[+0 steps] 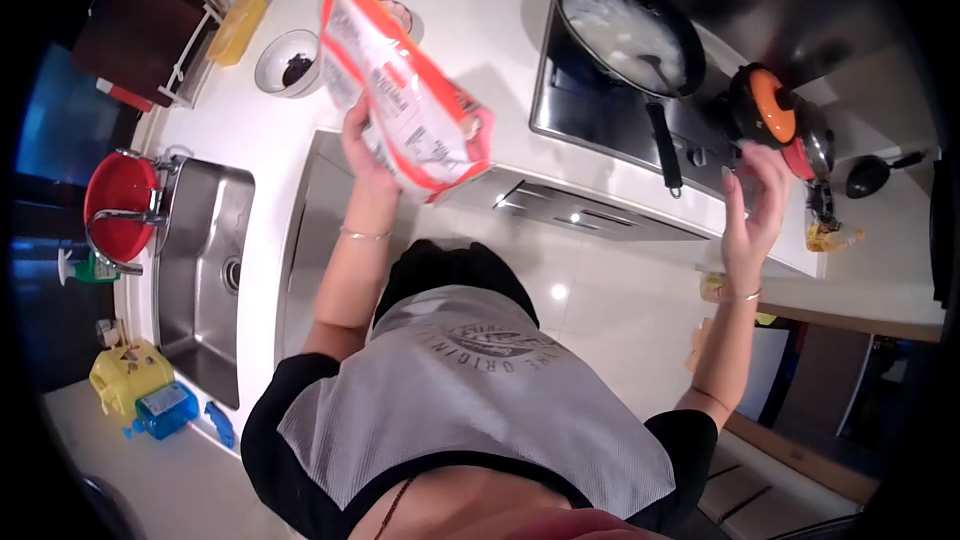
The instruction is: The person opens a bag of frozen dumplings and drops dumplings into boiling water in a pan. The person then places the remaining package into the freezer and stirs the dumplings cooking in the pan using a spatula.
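Note:
My left hand (pixel 368 152) is closed around the edge of a red and white printed food bag (pixel 405 105), which is tilted over the counter edge. What is inside the bag is hidden. My right hand (pixel 757 205) is raised at the right of the stove, thumb and fingers apart, with nothing visible in it. Beyond its fingers is a pot with an orange lid (pixel 772 108). On the stove (pixel 562 90) sits a black frying pan (pixel 692 45) with whitish, milky contents. A dark utensil (pixel 658 72) rests in the pan, whose handle (pixel 663 145) points toward me.
Behind the bag stand a white bowl (pixel 268 68) with dark pieces and a partly hidden bowl (pixel 398 12). At left are a sink (pixel 195 300), a red basin (pixel 118 205), a yellow jug (pixel 130 375) and a blue bottle (pixel 165 410). A black ladle (pixel 868 177) lies far right.

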The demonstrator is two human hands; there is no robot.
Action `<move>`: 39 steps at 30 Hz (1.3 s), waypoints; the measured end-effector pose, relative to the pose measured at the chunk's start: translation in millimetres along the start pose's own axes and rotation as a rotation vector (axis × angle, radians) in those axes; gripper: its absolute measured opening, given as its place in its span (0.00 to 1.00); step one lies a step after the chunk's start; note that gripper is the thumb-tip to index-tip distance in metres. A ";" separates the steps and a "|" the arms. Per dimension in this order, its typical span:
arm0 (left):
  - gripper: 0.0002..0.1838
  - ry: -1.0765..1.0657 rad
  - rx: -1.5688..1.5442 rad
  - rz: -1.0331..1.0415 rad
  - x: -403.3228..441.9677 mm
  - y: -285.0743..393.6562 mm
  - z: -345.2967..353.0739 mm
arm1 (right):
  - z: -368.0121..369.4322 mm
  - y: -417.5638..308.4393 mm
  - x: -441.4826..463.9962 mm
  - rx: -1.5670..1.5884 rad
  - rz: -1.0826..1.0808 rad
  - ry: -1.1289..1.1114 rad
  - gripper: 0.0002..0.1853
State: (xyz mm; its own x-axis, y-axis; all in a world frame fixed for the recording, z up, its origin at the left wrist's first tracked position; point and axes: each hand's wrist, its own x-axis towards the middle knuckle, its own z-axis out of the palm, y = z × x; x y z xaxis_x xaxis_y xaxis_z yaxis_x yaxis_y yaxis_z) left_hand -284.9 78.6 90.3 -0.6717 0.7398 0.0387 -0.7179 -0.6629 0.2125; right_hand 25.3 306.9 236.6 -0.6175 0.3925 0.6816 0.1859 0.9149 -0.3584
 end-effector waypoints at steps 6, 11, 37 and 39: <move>0.28 -0.099 -0.056 -0.086 30.6 -17.3 19.7 | 92.2 -88.6 24.0 0.520 0.048 -0.112 0.09; 0.29 -0.133 0.031 -0.056 63.1 -10.3 14.0 | 136.8 -105.0 51.3 0.597 0.222 -0.278 0.12; 0.28 -0.114 0.064 -0.252 143.3 8.8 -14.9 | 179.4 -65.4 101.1 0.428 0.333 -0.496 0.16; 0.27 -0.031 0.054 -0.202 147.5 2.1 -10.5 | 168.9 -48.8 105.6 0.376 0.293 -0.381 0.13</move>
State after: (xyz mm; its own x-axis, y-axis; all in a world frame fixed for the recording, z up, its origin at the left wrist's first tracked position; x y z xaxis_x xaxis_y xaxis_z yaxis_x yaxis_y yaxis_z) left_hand -387.4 185.1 86.2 -0.5083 0.8610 0.0198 -0.8263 -0.4940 0.2707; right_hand -178.0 287.8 218.3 -0.8243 0.4982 0.2690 0.1502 0.6505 -0.7445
